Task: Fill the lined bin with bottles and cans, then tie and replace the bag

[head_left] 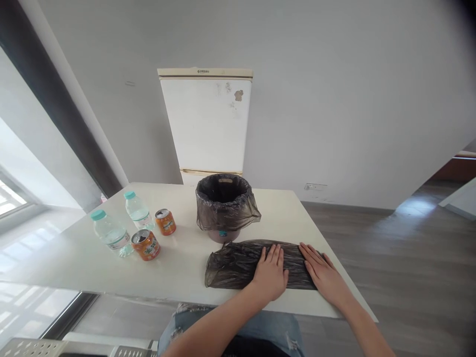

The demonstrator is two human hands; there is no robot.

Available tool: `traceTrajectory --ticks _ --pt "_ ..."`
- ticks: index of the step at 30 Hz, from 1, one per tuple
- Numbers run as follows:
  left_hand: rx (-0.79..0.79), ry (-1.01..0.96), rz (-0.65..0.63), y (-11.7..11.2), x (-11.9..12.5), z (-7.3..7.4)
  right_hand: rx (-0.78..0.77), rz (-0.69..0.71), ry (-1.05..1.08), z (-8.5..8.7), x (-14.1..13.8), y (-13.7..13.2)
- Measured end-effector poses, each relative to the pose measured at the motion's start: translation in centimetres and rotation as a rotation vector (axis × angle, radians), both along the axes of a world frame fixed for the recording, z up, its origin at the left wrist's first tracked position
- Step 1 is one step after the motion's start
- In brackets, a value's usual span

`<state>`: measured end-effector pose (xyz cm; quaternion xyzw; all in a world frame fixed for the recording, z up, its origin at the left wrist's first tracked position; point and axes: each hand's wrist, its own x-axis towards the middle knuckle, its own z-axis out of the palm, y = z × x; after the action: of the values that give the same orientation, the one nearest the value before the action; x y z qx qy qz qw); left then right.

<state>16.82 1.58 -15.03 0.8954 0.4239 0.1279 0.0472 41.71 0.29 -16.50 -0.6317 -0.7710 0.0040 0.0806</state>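
Note:
A black plastic garbage bag (234, 265) lies flattened lengthwise near the front right of the table. My left hand (272, 272) rests on its middle, palm down with the fingers stretched out. Flat on the bag's right end is my right hand (323, 275), fingers extended and the thumb side toward the left hand. Just behind the bag stands a small trash can (223, 235), lined with another black bag (223, 210) whose edge is folded over the rim and hangs down outside.
On the left of the white table (178, 272) stand two clear bottles with teal caps (111, 235) (138, 210) and two orange cans (146, 244) (165, 222). A white refrigerator (208, 124) is against the grey wall behind. The table's right edge drops to a wood-look floor (357, 238).

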Motion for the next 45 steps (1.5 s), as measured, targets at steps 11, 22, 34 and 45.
traceTrajectory --ticks 11,22,34,45 --pt "0.101 -0.030 0.138 -1.5 -10.9 -1.0 0.029 0.008 0.021 -0.2 0.3 0.1" --pt "0.059 -0.136 0.028 -1.9 -7.6 4.7 0.025 0.020 0.028 -0.2 0.3 0.0" --pt "-0.058 0.121 -0.339 2.2 1.2 2.8 0.043 0.025 0.018 0.6 -0.1 -0.1" --pt "0.066 0.096 -0.125 1.4 -5.2 3.3 0.051 0.028 0.050 0.6 -0.1 -0.2"
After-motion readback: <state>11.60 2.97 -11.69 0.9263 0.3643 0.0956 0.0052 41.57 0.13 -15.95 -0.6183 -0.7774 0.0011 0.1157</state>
